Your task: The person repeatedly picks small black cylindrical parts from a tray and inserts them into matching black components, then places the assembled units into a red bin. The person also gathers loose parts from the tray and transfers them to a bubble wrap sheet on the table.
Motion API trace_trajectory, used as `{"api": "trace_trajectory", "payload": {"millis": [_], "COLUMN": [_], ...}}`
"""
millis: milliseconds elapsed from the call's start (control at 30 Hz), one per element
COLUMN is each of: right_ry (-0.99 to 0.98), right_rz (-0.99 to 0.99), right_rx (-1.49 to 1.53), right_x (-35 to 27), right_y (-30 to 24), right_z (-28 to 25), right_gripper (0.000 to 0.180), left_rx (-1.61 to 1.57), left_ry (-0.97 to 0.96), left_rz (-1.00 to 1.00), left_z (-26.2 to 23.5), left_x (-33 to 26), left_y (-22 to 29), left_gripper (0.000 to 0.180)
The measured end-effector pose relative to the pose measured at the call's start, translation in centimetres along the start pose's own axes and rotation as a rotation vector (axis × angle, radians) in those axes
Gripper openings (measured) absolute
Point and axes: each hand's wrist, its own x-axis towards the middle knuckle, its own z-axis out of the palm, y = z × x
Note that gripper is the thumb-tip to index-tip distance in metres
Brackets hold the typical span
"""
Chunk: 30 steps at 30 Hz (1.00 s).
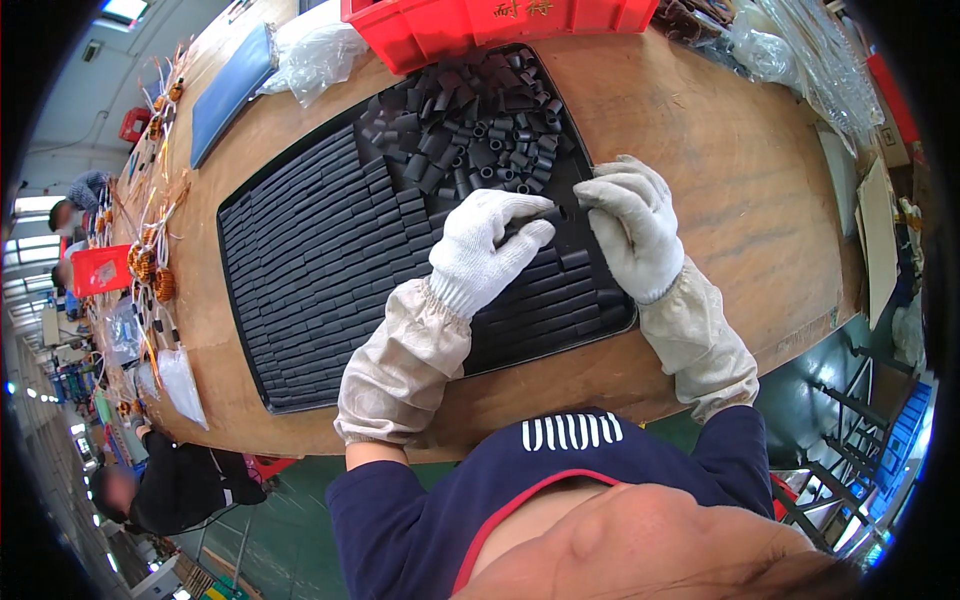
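Observation:
Both my hands wear white knitted gloves and are over a black tray [243, 345] of short black tubes. My left hand [480, 250] is over the tray's right half, thumb and forefinger curved around a small black tube [562, 213], its outline hard to pick out against the dark tray. My right hand [638, 228] is at the tray's right rim, fingers bent and thumb apart, with nothing visible between them. Tubes laid in close rows [320, 240] fill the left and front of the tray. A loose heap of tubes [490, 140] lies at its far end.
A red plastic bin [500, 25] stands against the tray's far edge. Clear plastic bags [318, 55] and a blue flat folder [232, 95] lie at far left. Copper-wound coils [150, 265] line the table's left side. Another person [180, 485] sits at lower left.

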Motion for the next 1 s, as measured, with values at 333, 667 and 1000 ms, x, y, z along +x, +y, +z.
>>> {"api": "trace_trajectory", "payload": {"millis": [333, 667, 1000], "right_ry": [-0.088, -0.062, -0.097], "right_rz": [0.323, 0.313, 0.07], "right_rx": [0.249, 0.222, -0.11], "right_x": [-1.0, -0.4, 0.2], "right_y": [-0.5, -0.1, 1.0], "right_z": [0.6, 0.0, 0.1], "right_gripper": [0.019, 0.014, 0.011], "left_rx": [-0.019, 0.195, 0.493], "left_ry": [-0.016, 0.03, 0.051], "left_rz": [0.044, 0.231, 0.377], "left_z": [0.6, 1.7, 3.4], "left_x": [-0.1, 0.4, -0.3], "left_y": [-0.4, -0.3, -1.0], "left_gripper": [0.028, 0.028, 0.033]}}
